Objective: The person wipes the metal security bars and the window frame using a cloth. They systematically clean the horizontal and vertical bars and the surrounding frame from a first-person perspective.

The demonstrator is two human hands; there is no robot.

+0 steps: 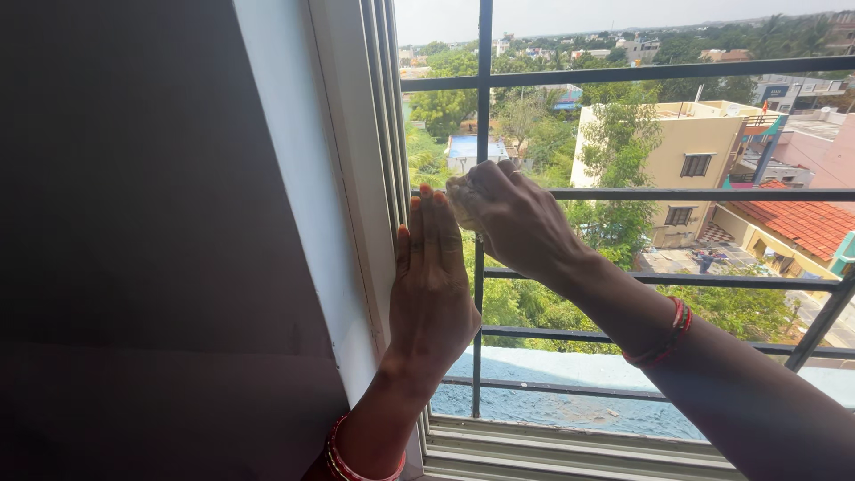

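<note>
Now left hand lies flat, fingers extended, against window frame; right hand, at 2 o'clock, clenches pale cloth on grille bar.

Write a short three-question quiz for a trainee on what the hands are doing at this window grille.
1. True or false: the left hand lies flat, fingers pointing up, beside the window frame.
2. Which hand presses a small pale cloth against the vertical bar? A) left B) right C) neither
3. Fill in: both wrists wear red ______.

Key:
1. True.
2. B, the right hand holds the cloth bunched under its fingers, at the crossing with a horizontal bar.
3. Bangles: red ones show on each wrist.
</note>
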